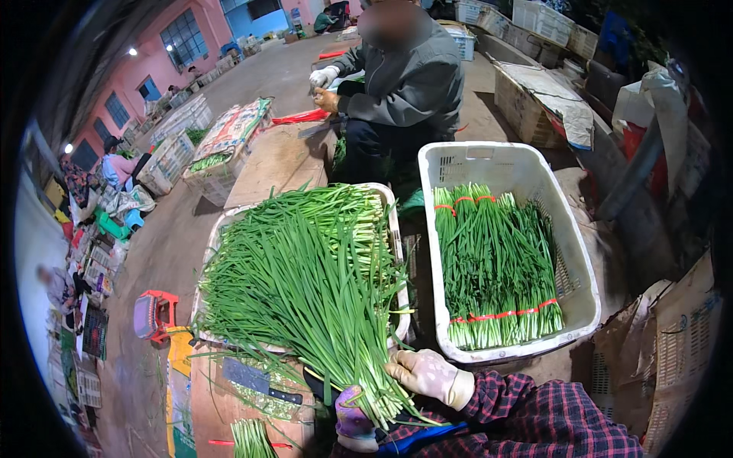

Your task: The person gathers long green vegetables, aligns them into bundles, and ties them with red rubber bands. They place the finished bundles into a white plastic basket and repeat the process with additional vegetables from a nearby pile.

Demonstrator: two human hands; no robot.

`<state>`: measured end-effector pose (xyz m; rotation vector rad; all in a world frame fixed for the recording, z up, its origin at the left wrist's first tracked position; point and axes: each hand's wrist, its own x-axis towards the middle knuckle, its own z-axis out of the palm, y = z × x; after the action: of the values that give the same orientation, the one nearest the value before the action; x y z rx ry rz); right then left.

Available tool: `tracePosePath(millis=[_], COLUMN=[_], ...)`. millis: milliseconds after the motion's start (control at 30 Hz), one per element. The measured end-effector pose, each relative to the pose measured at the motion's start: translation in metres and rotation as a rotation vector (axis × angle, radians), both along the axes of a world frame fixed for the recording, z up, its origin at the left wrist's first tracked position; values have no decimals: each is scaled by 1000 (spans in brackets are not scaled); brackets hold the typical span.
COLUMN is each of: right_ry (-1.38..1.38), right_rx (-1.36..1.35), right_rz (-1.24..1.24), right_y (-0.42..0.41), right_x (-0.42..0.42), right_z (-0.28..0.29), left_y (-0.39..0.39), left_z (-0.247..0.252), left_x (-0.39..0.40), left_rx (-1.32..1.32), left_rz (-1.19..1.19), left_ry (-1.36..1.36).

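Note:
A large bunch of garlic chives (338,320) rests over my lap, its pale stem ends towards me and its leaves fanned across the heap in a white crate. My left hand (354,418), in a purple patterned glove, grips the stems low on the left. From the right, my right hand (429,376), in a pale spotted glove, holds the stems with its fingertips. On the wooden board (215,395) at left lies a cleaver (260,380) with a black handle, among chopped trimmings. Nearer me, a smaller chive bundle (252,438) lies over a red tie (220,442).
At right, a white plastic crate (581,269) holds chive bundles with red ties. The loose-chive crate (404,309) stands before me. Beyond it a person (412,74) sits with gloved hands at a wooden bench (280,154). A red-framed stool (157,315) stands left.

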<state>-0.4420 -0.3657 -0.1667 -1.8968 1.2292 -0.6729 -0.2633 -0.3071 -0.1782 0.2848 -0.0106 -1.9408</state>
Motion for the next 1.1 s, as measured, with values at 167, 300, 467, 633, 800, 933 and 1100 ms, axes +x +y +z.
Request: tracePosePath(millis=[167, 300, 467, 633, 800, 933, 1100], right_ry=[-107, -285, -501, -448, 404, 656, 785], right_rx=[56, 763, 1009, 1027, 231, 297, 284], right_rz=[156, 194, 183, 42, 255, 287, 332], right_y=[-7, -1, 14, 32, 56, 74, 42], right_x=[10, -2, -15, -46, -94, -128, -98], right_z=[-6, -5, -7, -10, -19, -25, 30], left_y=[-1, -4, -2, -14, -19, -27, -25], left_z=[0, -3, -17, 0, -8, -19, -29], left_x=[9, 5, 5, 2, -1, 17, 28], left_rx=[-18, -27, -2, -15, -136, -143, -141], left_rz=[18, -13, -46, 107, 83, -88, -95], left_ry=[-4, 4, -14, -75, -96, 114, -59])
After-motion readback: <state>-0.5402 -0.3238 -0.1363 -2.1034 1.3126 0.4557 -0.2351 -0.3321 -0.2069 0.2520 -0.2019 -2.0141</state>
